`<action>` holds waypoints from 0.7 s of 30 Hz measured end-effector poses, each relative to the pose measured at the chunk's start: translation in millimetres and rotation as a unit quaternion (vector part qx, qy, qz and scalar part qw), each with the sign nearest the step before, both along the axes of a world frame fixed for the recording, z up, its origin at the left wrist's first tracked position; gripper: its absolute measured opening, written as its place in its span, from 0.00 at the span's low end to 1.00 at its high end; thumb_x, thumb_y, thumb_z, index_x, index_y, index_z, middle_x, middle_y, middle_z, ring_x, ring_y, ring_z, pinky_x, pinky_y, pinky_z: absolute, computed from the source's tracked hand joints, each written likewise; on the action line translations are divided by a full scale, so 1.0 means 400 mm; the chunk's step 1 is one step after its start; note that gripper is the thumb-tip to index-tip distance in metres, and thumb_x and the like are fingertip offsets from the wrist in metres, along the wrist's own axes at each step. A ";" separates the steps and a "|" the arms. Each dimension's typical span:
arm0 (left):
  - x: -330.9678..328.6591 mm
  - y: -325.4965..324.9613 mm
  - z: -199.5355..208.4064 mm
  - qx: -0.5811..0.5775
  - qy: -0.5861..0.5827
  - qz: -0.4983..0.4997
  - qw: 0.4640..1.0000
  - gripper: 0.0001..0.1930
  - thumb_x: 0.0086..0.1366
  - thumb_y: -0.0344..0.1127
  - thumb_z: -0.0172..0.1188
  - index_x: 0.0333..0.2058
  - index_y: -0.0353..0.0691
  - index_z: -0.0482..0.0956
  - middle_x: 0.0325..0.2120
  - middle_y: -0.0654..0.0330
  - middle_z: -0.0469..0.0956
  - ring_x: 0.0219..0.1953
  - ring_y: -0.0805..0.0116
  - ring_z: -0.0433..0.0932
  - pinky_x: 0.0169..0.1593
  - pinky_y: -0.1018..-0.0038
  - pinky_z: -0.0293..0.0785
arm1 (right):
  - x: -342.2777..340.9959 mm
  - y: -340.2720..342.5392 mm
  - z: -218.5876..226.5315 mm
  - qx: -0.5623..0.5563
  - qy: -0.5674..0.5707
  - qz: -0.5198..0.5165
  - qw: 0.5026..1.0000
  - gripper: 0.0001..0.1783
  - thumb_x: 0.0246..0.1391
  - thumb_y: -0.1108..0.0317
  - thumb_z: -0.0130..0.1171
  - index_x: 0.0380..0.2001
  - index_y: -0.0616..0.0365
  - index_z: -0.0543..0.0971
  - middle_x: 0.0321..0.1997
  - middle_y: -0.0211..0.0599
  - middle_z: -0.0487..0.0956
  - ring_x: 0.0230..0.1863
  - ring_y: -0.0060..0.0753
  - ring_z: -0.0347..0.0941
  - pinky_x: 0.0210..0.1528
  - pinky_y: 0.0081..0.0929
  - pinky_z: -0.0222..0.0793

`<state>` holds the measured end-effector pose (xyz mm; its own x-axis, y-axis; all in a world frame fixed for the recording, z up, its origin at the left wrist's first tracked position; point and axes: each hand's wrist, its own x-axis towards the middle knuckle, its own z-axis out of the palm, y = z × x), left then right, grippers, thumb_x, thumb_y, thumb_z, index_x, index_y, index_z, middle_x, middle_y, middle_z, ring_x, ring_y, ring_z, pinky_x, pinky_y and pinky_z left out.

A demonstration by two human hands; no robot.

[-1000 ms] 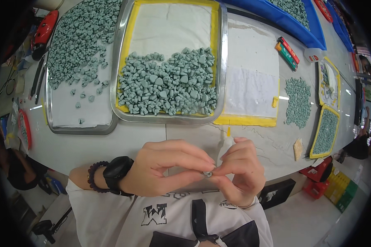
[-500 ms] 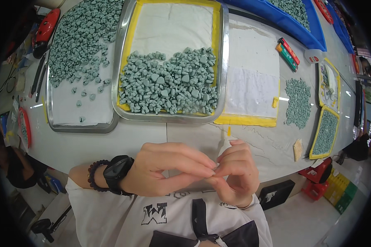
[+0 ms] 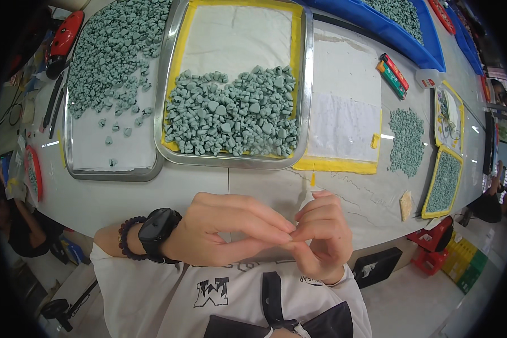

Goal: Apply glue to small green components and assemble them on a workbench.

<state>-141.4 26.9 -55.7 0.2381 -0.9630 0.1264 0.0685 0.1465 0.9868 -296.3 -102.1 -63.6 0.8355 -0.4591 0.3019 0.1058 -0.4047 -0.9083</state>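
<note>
My left hand (image 3: 231,228), with a dark watch and a beaded bracelet at its wrist, is closed in a pinch. Its fingertips meet those of my right hand (image 3: 325,234), in front of my chest. Whatever is pinched where they meet is too small and covered to make out. A white squeeze bottle (image 3: 307,197) with a thin yellow tip sticks up from the curled fingers of my right hand, most of it hidden. Beyond my hands lies a metal tray (image 3: 231,163) with yellow-taped edges, its near half filled with small grey-green pieces (image 3: 231,115).
Another tray (image 3: 112,174) of grey-green pieces stands at left. To the right are a yellow-edged white sheet (image 3: 343,129), a loose pile of smaller pieces (image 3: 407,141), a yellow-edged tray (image 3: 444,180), red and green boxes (image 3: 392,76) and a blue bin (image 3: 434,53).
Both hands stay nearly in place. The fingertips have pressed closer, and a small greyish bit glimpsed between them before is now covered. My left wrist has turned slightly.
</note>
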 end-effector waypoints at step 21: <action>-0.012 0.004 -0.002 0.047 0.044 0.033 0.997 0.13 0.48 0.13 0.58 0.33 0.33 0.80 0.35 0.50 0.80 0.39 0.62 0.81 0.42 0.75 0.77 | 0.002 -0.001 0.015 -0.149 0.022 -0.028 0.988 0.16 0.28 0.76 0.67 0.28 0.52 0.81 0.26 0.25 0.75 0.31 0.27 0.70 0.52 0.35 0.57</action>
<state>-146.3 28.6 -56.5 0.3073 -0.9515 0.0112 0.1493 0.0599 0.9870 -295.4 -102.5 -57.5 0.8269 -0.4005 0.3948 0.0393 -0.6591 -0.7510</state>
